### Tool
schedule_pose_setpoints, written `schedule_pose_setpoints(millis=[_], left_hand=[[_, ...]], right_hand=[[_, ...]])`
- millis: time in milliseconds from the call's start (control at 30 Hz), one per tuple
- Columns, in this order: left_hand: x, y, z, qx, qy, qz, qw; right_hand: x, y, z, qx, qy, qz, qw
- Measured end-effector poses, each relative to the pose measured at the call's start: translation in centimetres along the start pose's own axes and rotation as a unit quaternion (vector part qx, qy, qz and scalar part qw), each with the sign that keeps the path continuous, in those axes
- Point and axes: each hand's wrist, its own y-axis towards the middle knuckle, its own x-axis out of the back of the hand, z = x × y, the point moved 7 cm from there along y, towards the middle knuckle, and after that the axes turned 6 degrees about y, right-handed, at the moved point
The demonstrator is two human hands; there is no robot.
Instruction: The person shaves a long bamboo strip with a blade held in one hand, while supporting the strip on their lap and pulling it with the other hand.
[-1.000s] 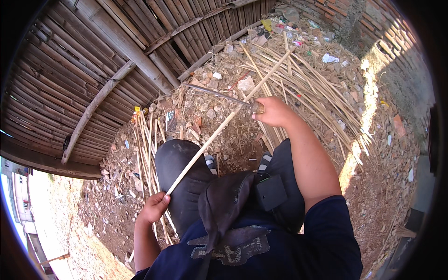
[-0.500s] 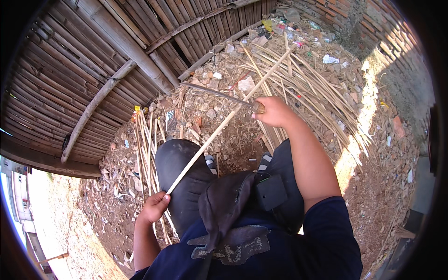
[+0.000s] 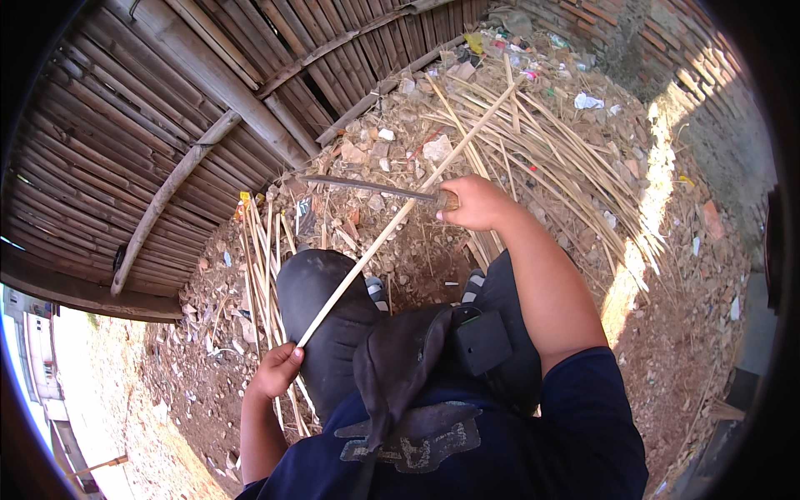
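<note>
1. Rubble-strewn ground (image 3: 667, 358) spread between a slatted wall (image 3: 75, 158) and a brick wall (image 3: 608, 25); from my remote station I saw the pale strip (image 3: 360, 268) slanting across the middle of it, over the left thigh.
2. Both hands were closed. The left hand (image 3: 277, 371) pinched the strip's near end between thumb and fingers, which I judged gave it a steady anchor.
3. The right hand (image 3: 477, 204) was wrapped around the handle of a knife (image 3: 367, 184), its blade pointing left across the strip. That grip, close behind the blade, probably favoured control; I couldn't tell whether metal met the strip.
4. Under the strip, the left leg (image 3: 312, 283) was bent and may have served as a rest, though contact was unclear to me.
5. Beside that leg lay a bundle of thin sticks (image 3: 269, 292), perhaps put there for easy reach.
6. Farther out, beyond the right hand, a loose pile of strips (image 3: 575, 187) lay roughly lengthwise, likely to stop the lengths tangling. The held strip's far end overlapped it in my view; touching or apart, I couldn't say.
</note>
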Motion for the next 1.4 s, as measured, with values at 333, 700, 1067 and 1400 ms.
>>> schedule_pose_setpoints(millis=[333,700,1067,1400], left_hand=[[0.2,0.3,0.3,-0.009,0.022,-0.006,1.000],[-0.1,-0.1,-0.8,-0.032,0.075,-0.041,0.996],[0.0,-0.1,-0.7,-0.039,0.057,-0.027,0.997],[0.0,0.1,-0.3,-0.013,0.021,-0.006,1.000]], right_hand=[[0.0,-1.3,2.3,-0.037,-0.053,0.005,0.998],[2.0,-0.4,-3.0,-0.114,0.006,-0.044,0.992],[-0.5,-0.7,0.1,0.006,-0.018,0.034,0.999],[1.8,-1.3,-1.3,-0.059,-0.019,-0.055,0.997]])
